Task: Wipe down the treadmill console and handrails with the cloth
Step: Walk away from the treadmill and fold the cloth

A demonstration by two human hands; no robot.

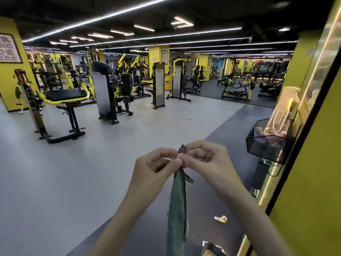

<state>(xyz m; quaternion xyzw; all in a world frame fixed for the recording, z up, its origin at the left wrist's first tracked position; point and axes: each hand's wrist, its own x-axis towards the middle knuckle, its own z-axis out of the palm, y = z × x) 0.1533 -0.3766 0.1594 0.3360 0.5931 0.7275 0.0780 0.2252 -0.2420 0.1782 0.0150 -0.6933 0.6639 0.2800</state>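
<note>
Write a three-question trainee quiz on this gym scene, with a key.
1. True or false: both hands pinch the top of the green cloth.
2. What holds the purple towel: A) the black wire basket, B) a bench, C) the floor?
3. Is a treadmill clearly in view?

Key:
1. True: left hand and right hand meet at its checkered loop; the cloth hangs down.
2. A
3. No

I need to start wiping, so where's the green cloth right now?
In the head view, lower centre: the green cloth hangs from the left hand and right hand, pinched at its top edge.
</note>
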